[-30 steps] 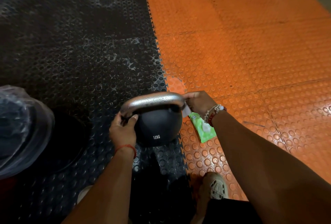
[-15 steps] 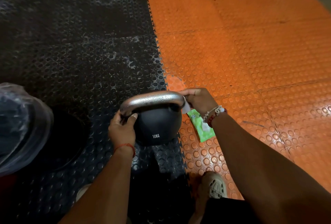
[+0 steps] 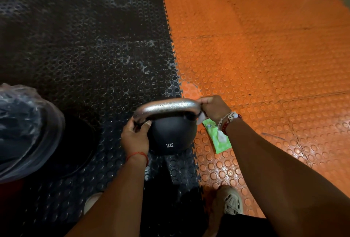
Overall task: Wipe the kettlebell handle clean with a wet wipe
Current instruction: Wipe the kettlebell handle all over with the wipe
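Note:
A black kettlebell marked 12KG stands on the floor where black and orange mats meet. Its silver handle arches over the ball and carries small water beads. My left hand grips the handle's left leg, thumb against the ball. My right hand wraps the handle's right bend and presses a white wet wipe against it; only a corner of the wipe shows below my fingers.
A green wet-wipe pack lies on the orange studded mat just right of the kettlebell. A clear plastic-wrapped object sits at the left over a dark round plate. My shoes are below.
My right hand with the wipe has slid slightly up the handle's right bend. The left hand and kettlebell stay put.

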A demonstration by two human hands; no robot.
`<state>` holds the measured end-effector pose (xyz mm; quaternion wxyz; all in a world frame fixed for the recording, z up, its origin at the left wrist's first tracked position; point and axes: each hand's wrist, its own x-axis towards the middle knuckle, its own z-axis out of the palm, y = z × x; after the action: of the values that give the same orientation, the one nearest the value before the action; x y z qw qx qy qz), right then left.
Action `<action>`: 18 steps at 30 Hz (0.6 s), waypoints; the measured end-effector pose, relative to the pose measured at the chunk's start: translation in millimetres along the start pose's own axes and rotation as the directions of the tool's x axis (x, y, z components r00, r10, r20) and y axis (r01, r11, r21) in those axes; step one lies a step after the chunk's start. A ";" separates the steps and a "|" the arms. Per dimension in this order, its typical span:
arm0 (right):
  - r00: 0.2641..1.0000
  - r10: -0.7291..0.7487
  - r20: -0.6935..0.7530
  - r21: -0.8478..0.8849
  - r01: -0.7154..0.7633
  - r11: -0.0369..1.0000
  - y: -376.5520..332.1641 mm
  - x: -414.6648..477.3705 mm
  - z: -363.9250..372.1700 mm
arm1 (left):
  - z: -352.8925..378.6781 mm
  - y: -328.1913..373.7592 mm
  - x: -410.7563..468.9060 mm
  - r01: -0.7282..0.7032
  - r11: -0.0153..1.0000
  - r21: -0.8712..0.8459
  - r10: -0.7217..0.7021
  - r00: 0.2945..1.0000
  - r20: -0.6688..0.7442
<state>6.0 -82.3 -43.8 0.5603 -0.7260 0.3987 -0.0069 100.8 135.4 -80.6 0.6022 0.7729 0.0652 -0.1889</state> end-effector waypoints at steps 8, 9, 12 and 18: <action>0.999 0.027 -0.043 0.049 -0.025 0.998 2.4 -1.8 7.5 | -1.0 -1.2 1.6 0.013 0.999 0.037 -0.014 1.000 0.012; 0.999 0.019 -0.044 0.045 -0.017 0.999 1.7 -0.6 6.8 | -1.1 -1.4 1.8 0.014 0.999 0.040 -0.014 1.000 0.012; 0.999 0.009 -0.045 0.177 -0.001 0.984 4.3 -6.3 2.3 | -1.0 -1.5 1.7 0.012 0.999 0.031 -0.012 1.000 0.004; 1.000 0.006 -0.002 -0.007 -0.006 1.000 -0.9 -2.2 5.0 | 0.3 -2.0 1.5 0.002 1.000 0.030 -0.001 1.000 -0.006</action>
<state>7.3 -76.9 -44.0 0.5576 -0.7267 0.4012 -0.0047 101.5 135.5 -83.0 0.5902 0.7824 0.0647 -0.1880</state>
